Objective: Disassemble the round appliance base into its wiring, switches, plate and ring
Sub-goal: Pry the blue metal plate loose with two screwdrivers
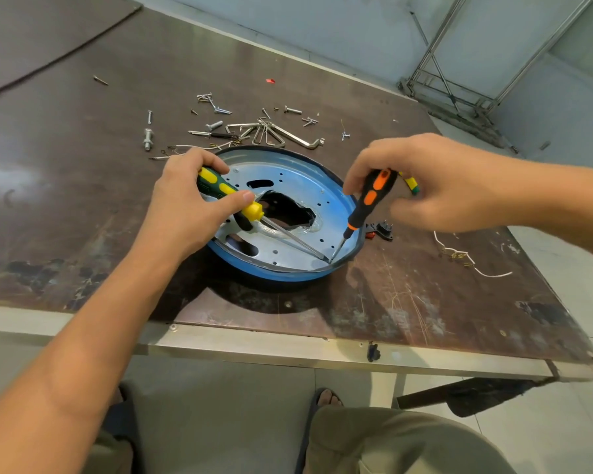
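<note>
Two screwdrivers (290, 236) prying blue round base (281, 268)

A single wide-angle camera rides on the person's head, facing forward and steeply down. The tabletop (83, 206) fills the upper and middle frame, with the round appliance base (274, 272) near centre. The view is close: the yellow screwdriver (220, 187) in the left hand (185, 203) and the orange screwdriver (370, 196) in the right hand (432, 186) show clearly. The floor (220, 388) lies along the bottom.
</note>
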Demonstrator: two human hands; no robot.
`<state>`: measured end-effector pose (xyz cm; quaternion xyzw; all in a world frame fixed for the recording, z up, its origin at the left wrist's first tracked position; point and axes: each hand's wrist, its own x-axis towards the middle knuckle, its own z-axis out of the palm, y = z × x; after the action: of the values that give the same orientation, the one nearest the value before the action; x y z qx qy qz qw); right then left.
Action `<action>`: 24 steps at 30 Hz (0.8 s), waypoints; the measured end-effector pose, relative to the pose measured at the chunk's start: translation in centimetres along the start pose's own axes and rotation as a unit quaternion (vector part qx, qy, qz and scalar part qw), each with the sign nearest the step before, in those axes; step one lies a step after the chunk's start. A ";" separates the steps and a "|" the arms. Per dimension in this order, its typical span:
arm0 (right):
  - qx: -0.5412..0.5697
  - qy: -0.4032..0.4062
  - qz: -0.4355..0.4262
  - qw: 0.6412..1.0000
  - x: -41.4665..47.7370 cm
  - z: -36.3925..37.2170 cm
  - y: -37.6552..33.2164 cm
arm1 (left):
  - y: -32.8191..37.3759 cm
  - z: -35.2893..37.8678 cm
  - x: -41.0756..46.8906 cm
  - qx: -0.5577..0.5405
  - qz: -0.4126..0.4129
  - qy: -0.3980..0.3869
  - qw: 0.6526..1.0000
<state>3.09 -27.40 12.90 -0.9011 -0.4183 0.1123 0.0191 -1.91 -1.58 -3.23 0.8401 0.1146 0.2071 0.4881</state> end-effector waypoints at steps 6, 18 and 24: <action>0.070 0.077 0.023 0.994 0.3 1.3 0.4 | 0.0 0.0 -0.1 -0.001 0.001 0.000 1.000; -0.054 0.108 0.062 0.991 0.8 1.7 0.2 | 0.3 0.0 -0.1 -0.002 -0.001 0.000 1.000; -0.005 -0.016 -0.005 1.000 0.2 -0.3 0.7 | 0.2 0.1 0.0 -0.004 -0.001 -0.001 1.000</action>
<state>3.80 -27.64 13.09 -0.8972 -0.4237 0.1246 0.0089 -1.89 -1.75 -3.10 0.8381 0.1146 0.2064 0.4917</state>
